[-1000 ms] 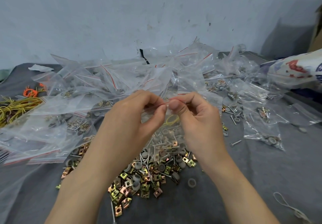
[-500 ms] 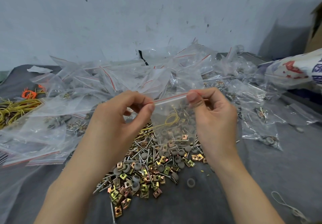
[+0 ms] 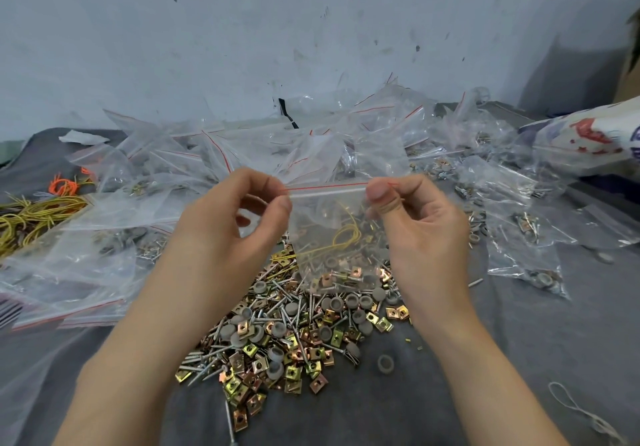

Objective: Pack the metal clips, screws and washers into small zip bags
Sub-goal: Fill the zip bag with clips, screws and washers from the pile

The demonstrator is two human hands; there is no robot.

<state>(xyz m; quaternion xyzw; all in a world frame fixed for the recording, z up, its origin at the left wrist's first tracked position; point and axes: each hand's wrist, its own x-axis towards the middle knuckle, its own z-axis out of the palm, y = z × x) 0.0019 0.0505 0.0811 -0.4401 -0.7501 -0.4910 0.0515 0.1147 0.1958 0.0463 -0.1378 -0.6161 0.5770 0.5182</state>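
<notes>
Where they met mid-strip a second ago, the left hand (image 3: 235,227) and right hand (image 3: 426,230) now pinch opposite ends of the filled zip bag (image 3: 329,234) above the hardware pile (image 3: 294,338), its seal apparently pressed shut.

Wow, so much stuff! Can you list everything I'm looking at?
zip bag: one, clear with red strip, held up at centre
hardware pile: many; gold clips, silver screws, grey washers; centre foreground
bag heap: many, clear, across the middle
thin cords: bundle, yellow and orange, far left
sack: one, white with red print, right edge
cloth: one, grey, under everything
left hand: pinches the bag's left top corner
right hand: pinches its right top corner
</notes>
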